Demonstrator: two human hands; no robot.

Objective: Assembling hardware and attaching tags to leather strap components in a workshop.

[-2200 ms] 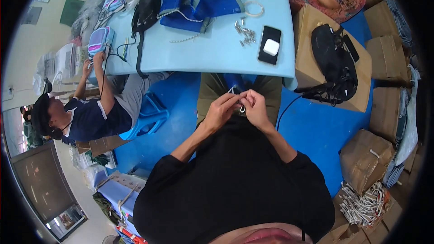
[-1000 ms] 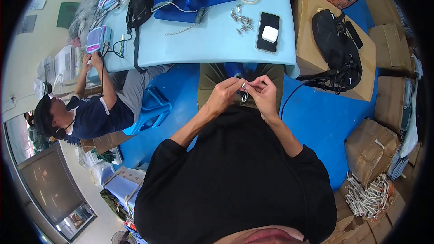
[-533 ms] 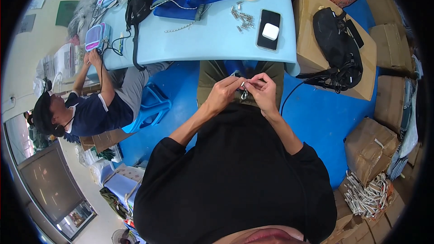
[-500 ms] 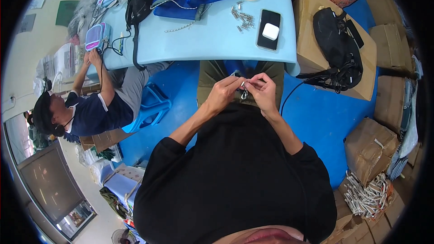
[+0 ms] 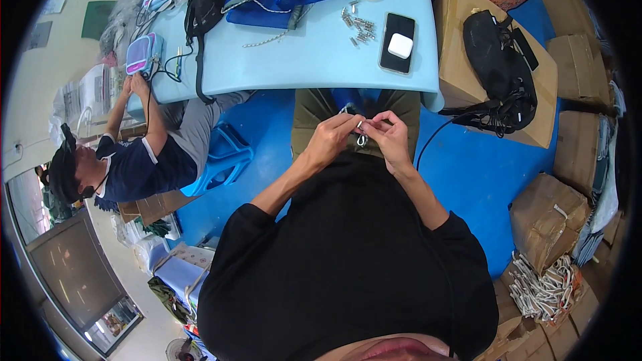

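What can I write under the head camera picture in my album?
The left hand and right hand together hold a small pale loop above olive trousers, by a light blue table.

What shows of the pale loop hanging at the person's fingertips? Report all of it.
The pale loop is small, thin and whitish, with a narrow rounded outline. It looks like cord, but it is too small to confirm the material. It hangs above the person's lap, its rounded end toward the person's body. Its upper part runs up to the pinched fingertips of the left hand and right hand, where fingers hide the rest; any knot or join cannot be made out.
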